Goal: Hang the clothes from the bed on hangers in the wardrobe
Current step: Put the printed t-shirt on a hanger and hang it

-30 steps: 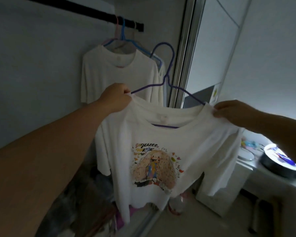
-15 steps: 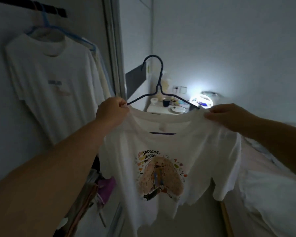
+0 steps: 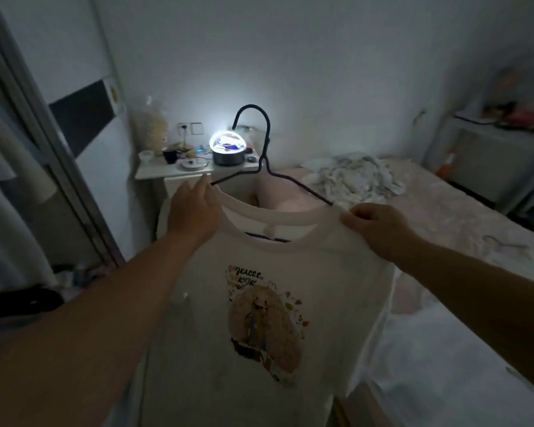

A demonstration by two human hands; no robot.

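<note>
Left hand [image 3: 195,208] pinches shirt [image 3: 259,318] shoulder; right hand [image 3: 379,221] pinches the other. Shirt hangs on dark hanger [image 3: 264,155], held up between both hands, bed [image 3: 444,211] behind. Clothes pile [image 3: 355,177] on bed.

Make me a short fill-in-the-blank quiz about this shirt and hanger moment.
1. The white shirt hangs on a dark ____.
2. The left hand and right hand each pinch the shirt at a ____.
3. The glowing lamp stands on the ____ beside the bed.
4. A heap of clothes lies on the ____.

Missing words: hanger; shoulder; nightstand; bed
</note>
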